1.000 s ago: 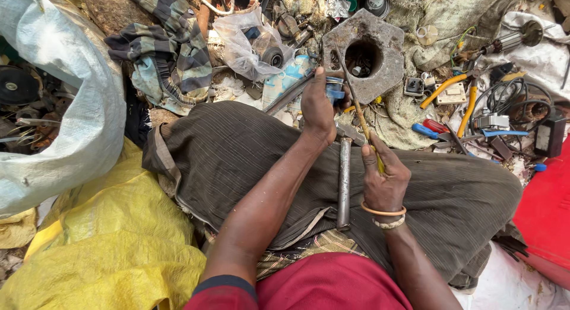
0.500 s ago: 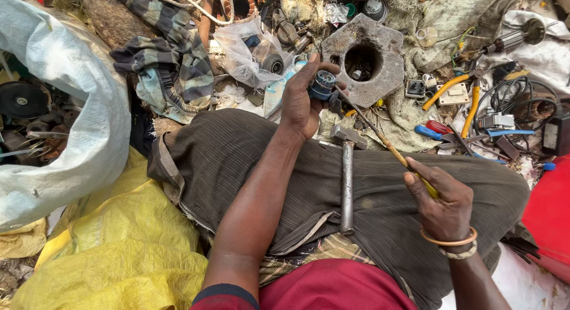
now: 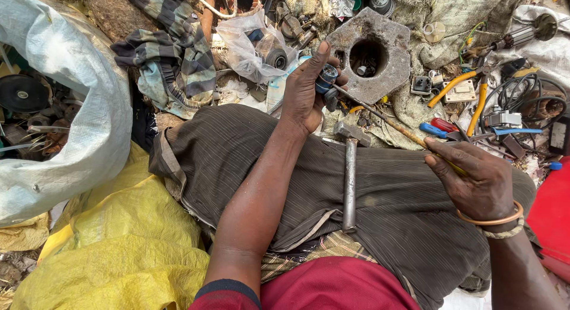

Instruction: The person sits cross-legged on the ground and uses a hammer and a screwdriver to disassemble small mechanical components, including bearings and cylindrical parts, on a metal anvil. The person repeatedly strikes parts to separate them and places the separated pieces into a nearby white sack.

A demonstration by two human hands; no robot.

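My left hand grips a small blue and dark cylindrical part, held up in front of a grey metal block with a round hole. My right hand holds a long screwdriver by its yellow handle; its thin shaft reaches up-left and its tip touches the part in my left hand. A metal hammer lies across my lap on the dark striped trousers, between the two arms.
A white woven sack of scrap metal stands at the left, a yellow sack below it. A checked cloth, a clear plastic bag, yellow-handled pliers, wires and small parts litter the ground ahead. A red object is at the right.
My left hand has lifted the small part off the ground up beside the metal block. My right hand swung out to the right with the screwdriver, and its tip now meets the part.
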